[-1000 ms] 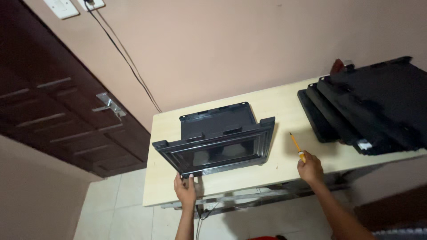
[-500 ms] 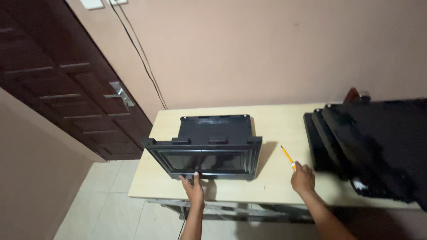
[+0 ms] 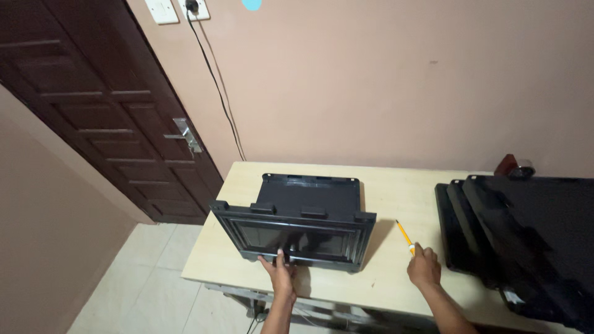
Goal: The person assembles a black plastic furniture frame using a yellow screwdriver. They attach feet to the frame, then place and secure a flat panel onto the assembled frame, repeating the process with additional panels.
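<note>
A black framed panel (image 3: 296,232) with a dark glass window stands on its edge on the pale wooden table (image 3: 396,185). A black box-shaped housing (image 3: 309,195) lies flat behind it. My left hand (image 3: 278,272) grips the panel's lower edge near the middle. My right hand (image 3: 424,267) rests on the table to the right and holds a yellow pencil (image 3: 404,235), whose tip points up and away from me.
A stack of black flat panels (image 3: 520,241) covers the table's right end, with a dark reddish object (image 3: 510,166) behind it. A dark brown door (image 3: 93,111) with a metal handle (image 3: 185,135) stands at the left. A black cable (image 3: 213,80) hangs from a wall socket (image 3: 193,7). Tiled floor (image 3: 142,284) lies below.
The view has swung level and moved closer. My left hand stays on the panel's lower edge and my right hand keeps the pencil; the panel now stands squarer to me.
</note>
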